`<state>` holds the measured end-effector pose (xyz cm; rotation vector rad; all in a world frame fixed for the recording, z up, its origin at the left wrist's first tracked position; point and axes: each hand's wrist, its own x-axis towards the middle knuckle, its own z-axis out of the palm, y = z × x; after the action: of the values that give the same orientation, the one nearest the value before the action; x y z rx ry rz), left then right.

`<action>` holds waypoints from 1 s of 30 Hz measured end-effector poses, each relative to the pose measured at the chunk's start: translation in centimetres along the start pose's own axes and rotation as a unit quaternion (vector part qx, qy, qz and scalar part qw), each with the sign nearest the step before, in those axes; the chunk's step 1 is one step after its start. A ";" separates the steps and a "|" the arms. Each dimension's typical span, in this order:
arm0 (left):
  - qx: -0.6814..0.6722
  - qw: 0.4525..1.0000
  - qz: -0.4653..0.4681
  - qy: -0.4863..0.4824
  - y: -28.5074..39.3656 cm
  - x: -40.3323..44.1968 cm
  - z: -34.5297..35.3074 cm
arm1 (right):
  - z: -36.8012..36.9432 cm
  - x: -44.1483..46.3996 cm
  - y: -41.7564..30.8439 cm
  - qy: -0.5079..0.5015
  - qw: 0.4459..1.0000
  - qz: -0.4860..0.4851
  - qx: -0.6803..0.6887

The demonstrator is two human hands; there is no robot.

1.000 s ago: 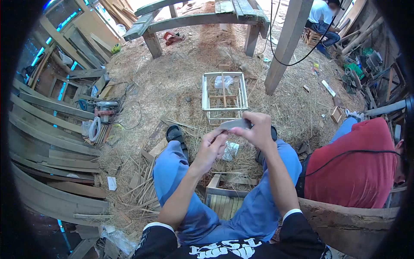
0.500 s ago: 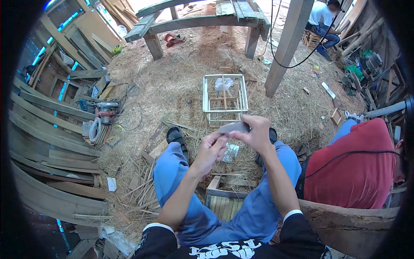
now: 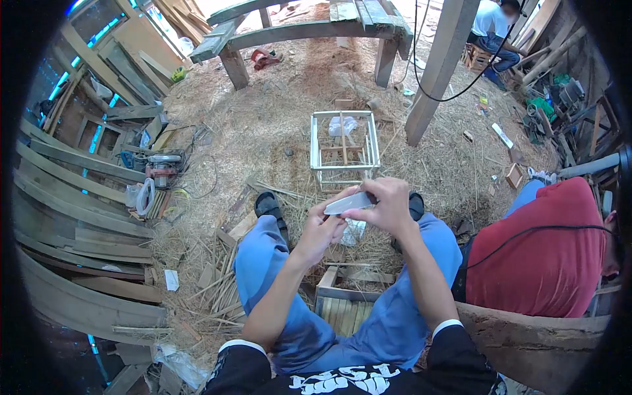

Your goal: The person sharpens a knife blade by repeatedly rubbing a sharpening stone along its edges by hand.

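In front of my knees, my right hand (image 3: 388, 205) is closed on a flat grey piece (image 3: 349, 203) with a pale face and a tapered end, perhaps a blade; its exact kind is unclear. My left hand (image 3: 318, 229) is beside it with fingers curled and pressed together, touching or nearly touching the tapered end. Whatever lies between the left fingers is too small to make out. Beyond both hands a light wooden frame (image 3: 345, 168), box-shaped with open sides, stands on the floor.
A wooden box (image 3: 322, 289) with slats is between my legs. Scrap sticks (image 3: 227, 280) and shavings litter the ground. A circular saw (image 3: 161, 172) lies left. Close on my right sits a person in a red shirt (image 3: 536, 253). A post (image 3: 438, 72) and workbench (image 3: 303, 38) stand ahead.
The grey piece has turned so its pale flat face shows more, and it has shifted slightly toward my left hand. My right hand has moved slightly down with it.
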<state>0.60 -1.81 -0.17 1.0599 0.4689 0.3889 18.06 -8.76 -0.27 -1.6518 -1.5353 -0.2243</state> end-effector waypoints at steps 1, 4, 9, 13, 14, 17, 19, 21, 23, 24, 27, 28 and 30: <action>0.001 1.000 -0.008 0.001 -0.2 0.1 -0.3 | -0.5 0.1 0.4 -0.010 1.000 0.018 -0.014; -0.009 1.000 -0.010 0.000 0.3 0.0 0.3 | -1.0 0.4 1.6 0.006 0.997 0.071 -0.009; -0.021 1.000 0.007 -0.004 -0.3 0.2 0.2 | -0.1 0.1 -0.2 -0.008 1.000 0.015 0.018; -0.007 1.000 -0.003 -0.002 -0.3 0.2 -0.2 | -0.1 0.1 0.8 -0.010 1.000 0.023 -0.005; -0.008 1.000 -0.009 0.000 -0.4 0.3 -0.4 | -0.3 0.2 1.2 -0.005 0.999 0.033 -0.014; -0.011 1.000 -0.003 0.011 0.1 0.2 0.1 | -0.6 0.2 1.7 -0.015 0.997 0.070 -0.010; -0.018 1.000 -0.003 -0.006 0.3 0.2 0.2 | -0.5 0.0 1.0 -0.018 0.998 0.045 -0.025; -0.024 1.000 -0.003 -0.016 0.2 0.2 0.0 | 0.0 0.0 0.4 -0.016 1.000 0.014 -0.002; -0.032 0.999 -0.003 -0.022 -0.1 0.2 -0.3 | 0.0 0.0 0.4 -0.016 1.000 0.002 0.008; -0.025 1.000 -0.008 -0.015 -0.2 0.2 -0.2 | -0.2 0.1 0.8 -0.016 1.000 0.024 -0.005; -0.010 1.000 -0.014 0.005 0.1 0.2 0.4 | -0.7 0.5 1.8 -0.002 0.997 0.068 -0.021; -0.007 1.000 -0.016 0.010 0.5 0.1 0.6 | -0.7 0.5 1.8 -0.003 0.998 0.067 -0.021; -0.002 1.000 -0.014 0.012 0.5 0.3 0.4 | -0.7 0.2 1.6 -0.004 0.998 0.067 -0.019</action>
<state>1.02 -1.77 0.39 1.0445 0.5041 0.3792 19.78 -8.86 -0.38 -1.7801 -1.4269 -0.1762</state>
